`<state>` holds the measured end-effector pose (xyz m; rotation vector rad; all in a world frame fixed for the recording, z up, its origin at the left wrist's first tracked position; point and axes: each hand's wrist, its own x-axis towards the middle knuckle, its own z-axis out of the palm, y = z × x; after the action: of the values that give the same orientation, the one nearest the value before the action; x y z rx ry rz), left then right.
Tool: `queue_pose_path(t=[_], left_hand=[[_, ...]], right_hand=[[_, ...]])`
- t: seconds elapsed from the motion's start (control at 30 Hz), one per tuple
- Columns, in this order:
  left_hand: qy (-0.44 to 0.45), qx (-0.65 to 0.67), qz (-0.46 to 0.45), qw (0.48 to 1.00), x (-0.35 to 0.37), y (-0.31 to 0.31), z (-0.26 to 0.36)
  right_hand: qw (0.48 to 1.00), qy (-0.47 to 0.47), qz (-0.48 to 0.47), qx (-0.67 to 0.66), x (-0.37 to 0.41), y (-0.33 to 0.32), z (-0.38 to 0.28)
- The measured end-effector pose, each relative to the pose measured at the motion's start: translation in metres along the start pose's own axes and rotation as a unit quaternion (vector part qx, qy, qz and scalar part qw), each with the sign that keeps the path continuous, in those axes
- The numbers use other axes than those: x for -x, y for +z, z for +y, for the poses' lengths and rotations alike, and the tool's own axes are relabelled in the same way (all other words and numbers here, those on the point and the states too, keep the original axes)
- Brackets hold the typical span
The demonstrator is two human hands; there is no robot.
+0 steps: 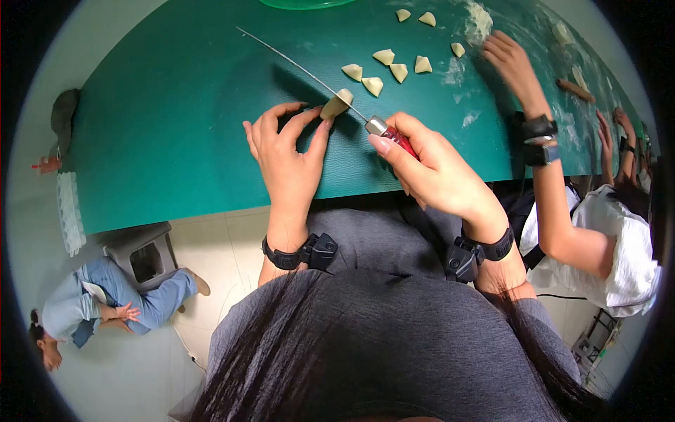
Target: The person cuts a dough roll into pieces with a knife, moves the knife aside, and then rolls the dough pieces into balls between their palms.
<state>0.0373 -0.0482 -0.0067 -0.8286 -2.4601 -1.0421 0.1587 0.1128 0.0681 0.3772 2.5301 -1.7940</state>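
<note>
My right hand (432, 158) is closed round the red handle of a knife (302, 69), whose thin blade points to the far left. The blade lies across the right part of a short dough roll (336, 105). With thumb and fingertips, my left hand (288, 144) grips the near end of this roll, its fingers bent. Several cut dough pieces (373, 86) lie a little beyond and to the right of the roll.
Under everything is a green table (162, 141). White flour (479, 22) is scattered at the far right, where a co-worker's hand (511, 67) reaches in. A rolling pin (575, 90) lies further right. A green bowl's rim (306, 3) shows at the far edge. Someone sits on the left.
</note>
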Motion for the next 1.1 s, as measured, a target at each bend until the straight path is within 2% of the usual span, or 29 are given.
queue_pose_path(t=[0.23, 0.33, 0.4, 0.47, 0.57, 0.67, 0.77, 0.8, 0.93, 1.1], left_hand=[[-0.011, 0.007, -0.026, 1.000, -0.003, 0.004, 0.002], [-0.010, 0.016, -0.031, 0.999, -0.003, 0.000, -0.001], [-0.006, 0.017, -0.023, 1.000, -0.003, -0.003, -0.002], [-0.002, 0.010, -0.010, 1.000, -0.002, -0.003, -0.002], [0.001, 0.001, -0.005, 1.000, 0.001, -0.006, -0.002], [0.009, 0.015, 0.003, 1.000, -0.001, -0.009, 0.005], [0.005, 0.120, 0.028, 0.992, 0.002, -0.012, 0.002], [0.014, 0.155, 0.039, 0.987, 0.004, -0.010, -0.001], [-0.008, 0.324, 0.097, 0.941, 0.009, -0.004, -0.013], [-0.044, 0.348, 0.102, 0.931, 0.010, -0.006, -0.010]], right_hand=[[0.998, 0.041, -0.010, 0.039, -0.012, -0.013, -0.002], [0.997, 0.003, -0.011, 0.076, -0.015, -0.007, -0.002], [0.997, 0.051, -0.020, 0.058, -0.015, -0.007, -0.013], [0.982, 0.182, -0.045, -0.001, -0.016, -0.017, -0.038], [0.994, 0.101, 0.016, -0.024, -0.012, -0.008, -0.026], [0.995, 0.083, 0.016, -0.045, -0.008, -0.004, -0.034], [0.995, 0.070, -0.013, -0.074, -0.002, -0.003, -0.034], [0.992, 0.092, -0.024, -0.079, -0.001, -0.002, -0.035], [0.993, 0.100, -0.032, -0.056, -0.001, 0.002, -0.031], [0.995, 0.090, -0.028, -0.035, 0.000, 0.005, -0.031]])
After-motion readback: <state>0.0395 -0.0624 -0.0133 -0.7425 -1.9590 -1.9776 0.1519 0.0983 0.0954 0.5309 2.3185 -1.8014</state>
